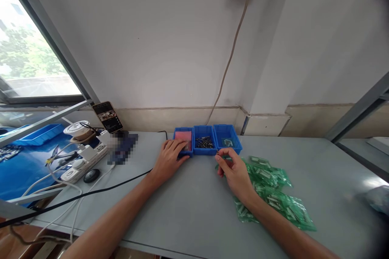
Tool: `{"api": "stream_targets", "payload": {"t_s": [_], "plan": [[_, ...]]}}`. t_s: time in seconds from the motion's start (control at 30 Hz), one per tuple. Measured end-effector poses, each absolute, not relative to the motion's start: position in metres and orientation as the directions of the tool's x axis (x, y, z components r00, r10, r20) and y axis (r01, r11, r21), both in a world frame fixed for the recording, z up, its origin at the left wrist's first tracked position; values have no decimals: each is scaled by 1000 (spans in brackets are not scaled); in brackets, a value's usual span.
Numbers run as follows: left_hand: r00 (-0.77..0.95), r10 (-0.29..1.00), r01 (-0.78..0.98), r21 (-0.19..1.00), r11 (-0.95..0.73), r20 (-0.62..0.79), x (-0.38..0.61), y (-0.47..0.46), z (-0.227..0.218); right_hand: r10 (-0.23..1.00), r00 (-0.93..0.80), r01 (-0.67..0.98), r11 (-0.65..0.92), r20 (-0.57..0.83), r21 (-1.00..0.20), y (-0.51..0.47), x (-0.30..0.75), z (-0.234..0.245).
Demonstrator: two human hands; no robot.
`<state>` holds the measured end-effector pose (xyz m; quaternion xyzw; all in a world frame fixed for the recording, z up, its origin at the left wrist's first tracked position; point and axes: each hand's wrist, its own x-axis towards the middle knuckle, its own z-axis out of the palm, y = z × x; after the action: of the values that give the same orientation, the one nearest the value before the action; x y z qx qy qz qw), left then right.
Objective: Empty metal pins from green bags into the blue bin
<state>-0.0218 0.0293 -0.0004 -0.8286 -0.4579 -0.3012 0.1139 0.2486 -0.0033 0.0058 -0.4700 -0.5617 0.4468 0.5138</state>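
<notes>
My left hand (169, 156) reaches into the left blue bin (183, 129), its fingers stretched over a pink piece (184, 136) and its thumb apart at the near rim. Whatever lies under those fingertips is hidden. My right hand (232, 168) is closed in a pinch just in front of the bins. A tiny dark tip shows at its fingertips, too small to name. Between the hands' far sides, the middle blue bin (204, 129) holds a heap of dark metal screws (204, 142). The right blue bin (225, 130) contains small pale pieces (227, 142).
Green plastic bags (273, 194) of small parts lie beneath and beside my right forearm. At left are a power strip (82, 166), a black mouse (91, 175), a propped phone (107, 116) and a lidded cup (78, 129). A black cable (115, 187) crosses the table (194, 210).
</notes>
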Motion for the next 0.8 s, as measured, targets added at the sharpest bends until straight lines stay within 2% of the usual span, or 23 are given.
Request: {"api": "stream_targets", "payload": {"t_s": [0.63, 0.8], "plan": [[411, 726, 837, 87, -540, 551, -16, 24, 0, 979, -68, 68, 198, 193, -978, -3, 247, 5], [403, 741, 842, 98, -530, 537, -16, 24, -2, 972, -46, 155, 236, 232, -959, -3, 248, 6]]}}
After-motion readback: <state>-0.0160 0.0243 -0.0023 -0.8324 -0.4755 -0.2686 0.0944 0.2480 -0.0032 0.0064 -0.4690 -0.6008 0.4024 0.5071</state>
